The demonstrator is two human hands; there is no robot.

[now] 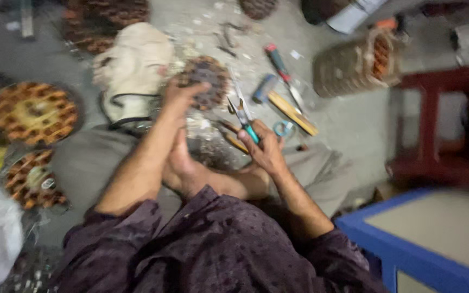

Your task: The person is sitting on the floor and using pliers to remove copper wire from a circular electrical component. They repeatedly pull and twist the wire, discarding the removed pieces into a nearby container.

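Observation:
I sit on the floor with my legs folded. My left hand [177, 97] reaches forward and rests on a round wound motor stator [207, 81] lying on the floor. My right hand [264, 149] grips a pair of teal-handled pliers [243, 116] with the jaws pointing up and away from me. My bare foot [183, 168] lies between my arms. The picture is motion-blurred.
Several other copper-wound stators lie at left [33, 111] and top [104, 21]. A cream cloth [134, 62], a red-handled screwdriver [282, 70], a wooden-handled tool [294, 114] and scissors [283, 129] lie on the floor. A large stator [356, 62], a red stool [443, 125] and a blue box [424, 239] stand at right.

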